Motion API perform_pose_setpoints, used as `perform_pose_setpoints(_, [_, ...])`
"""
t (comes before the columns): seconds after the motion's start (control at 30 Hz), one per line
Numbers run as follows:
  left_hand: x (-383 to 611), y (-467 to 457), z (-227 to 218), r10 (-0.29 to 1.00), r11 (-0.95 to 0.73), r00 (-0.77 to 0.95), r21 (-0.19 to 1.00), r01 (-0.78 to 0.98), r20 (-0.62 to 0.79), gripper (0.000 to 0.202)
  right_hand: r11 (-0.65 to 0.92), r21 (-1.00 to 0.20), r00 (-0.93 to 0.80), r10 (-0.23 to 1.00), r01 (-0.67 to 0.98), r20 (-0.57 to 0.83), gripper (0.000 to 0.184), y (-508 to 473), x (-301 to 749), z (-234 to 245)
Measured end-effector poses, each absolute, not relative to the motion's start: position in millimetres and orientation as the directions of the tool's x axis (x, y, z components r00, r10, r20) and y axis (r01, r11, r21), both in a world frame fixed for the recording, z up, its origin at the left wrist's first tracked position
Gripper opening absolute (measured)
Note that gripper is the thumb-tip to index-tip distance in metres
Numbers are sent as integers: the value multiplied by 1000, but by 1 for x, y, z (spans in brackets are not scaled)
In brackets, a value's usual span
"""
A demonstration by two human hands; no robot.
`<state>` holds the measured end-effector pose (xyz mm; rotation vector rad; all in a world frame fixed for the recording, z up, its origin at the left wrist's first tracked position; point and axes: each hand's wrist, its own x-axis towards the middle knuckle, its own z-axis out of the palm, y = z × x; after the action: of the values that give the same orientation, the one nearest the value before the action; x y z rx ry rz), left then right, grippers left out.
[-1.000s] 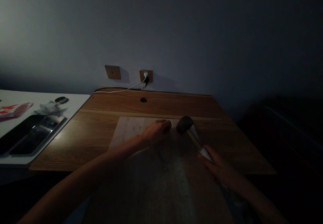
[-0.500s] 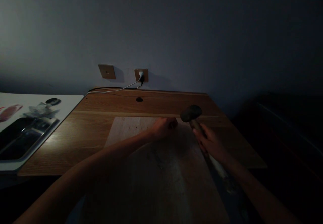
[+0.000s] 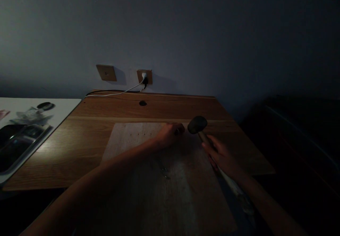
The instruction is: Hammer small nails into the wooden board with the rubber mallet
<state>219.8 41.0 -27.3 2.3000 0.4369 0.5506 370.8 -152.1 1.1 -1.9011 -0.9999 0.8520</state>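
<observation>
My right hand point(image 3: 221, 155) is wrapped round the wooden handle of a mallet, close below its dark rounded head point(image 3: 197, 124). The head hovers just right of my left hand point(image 3: 170, 134), which rests on the far part of a pale wooden board point(image 3: 132, 136) with its fingers pinched together on something too small to make out. The board lies flat on a wooden desk point(image 3: 87, 136) and shows a row of tiny holes left of my left hand. A small thin metal piece point(image 3: 165, 170) lies on the board nearer to me.
On the wall behind the desk are a switch plate point(image 3: 106, 72) and a socket point(image 3: 144, 76) with a white cable running left. A white table point(image 3: 16, 122) at left carries a dark tray and small items. The room is dim; darkness at right.
The mallet head rose and moved right, then came back down beside my left hand. My right hand slid up the handle toward the head. The view shifted right.
</observation>
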Motion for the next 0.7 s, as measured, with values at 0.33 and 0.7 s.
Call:
perform_pose_setpoints(0.33, [221,43,-32,448,-691,834,717,95,321,22,-383,-884,459,857,267,-233,57,-153,372,-9])
perform_pose_setpoints(0.7, [225,42,-35,440,-749,851,639,173,285,27,-331,-899,474,865,289,-166,54,-153,376,-14])
